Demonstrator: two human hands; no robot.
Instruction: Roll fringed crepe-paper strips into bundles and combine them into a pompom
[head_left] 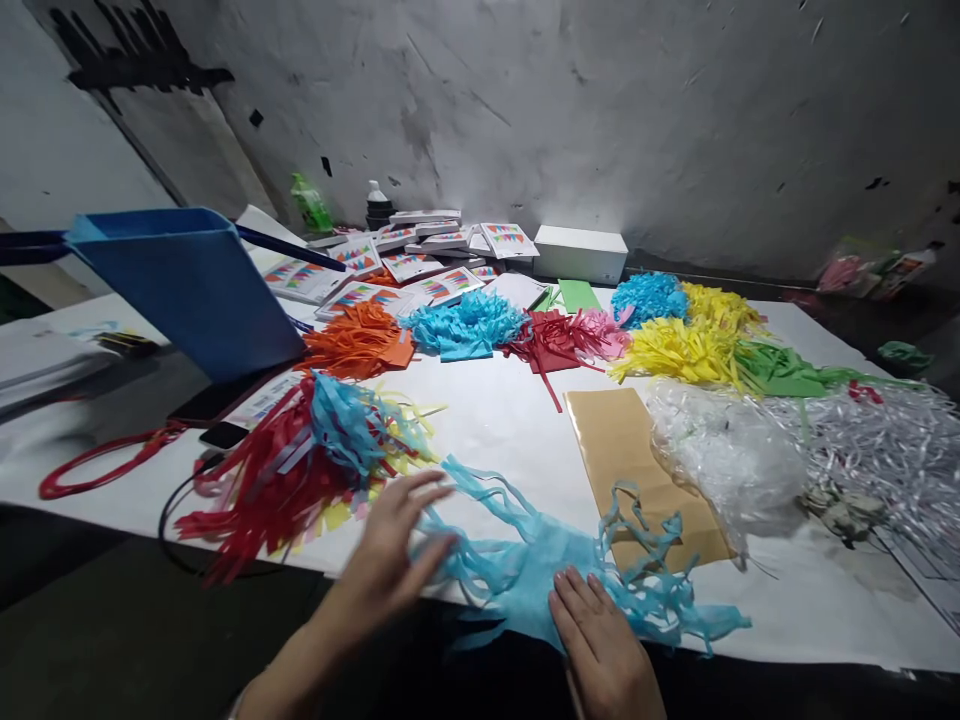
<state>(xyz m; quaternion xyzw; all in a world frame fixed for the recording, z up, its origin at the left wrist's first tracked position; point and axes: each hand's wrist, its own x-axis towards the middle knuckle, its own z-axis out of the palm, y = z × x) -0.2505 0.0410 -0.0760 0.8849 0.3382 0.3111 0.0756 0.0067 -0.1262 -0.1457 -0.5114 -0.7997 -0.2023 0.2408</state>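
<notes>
Light-blue fringed tissue paper (551, 545) lies at the table's front edge, its solid middle spread between strips on both sides. My right hand (600, 635) rests on the lower right of that middle part, fingers flat and together. To the left, my left hand (397, 545) hovers at the fringe with fingers apart, slightly blurred; it holds nothing that I can see. Beside it lies a heap of red fringed tissue (281, 480), topped with a light-blue tissue bunch (349, 420). Right of the tissue, a brown paper sheet (622, 450) lies partly under the curled strips.
Orange fringe (356, 340), yellow fringe (679, 350) and other coloured bunches line the white table's middle. Clear plastic (731, 455) and silver strips (885, 450) lie right. Left are red-handled scissors (112, 465) and a blue folder (187, 290). Printed packs (450, 285) and a white box (581, 255) stand behind.
</notes>
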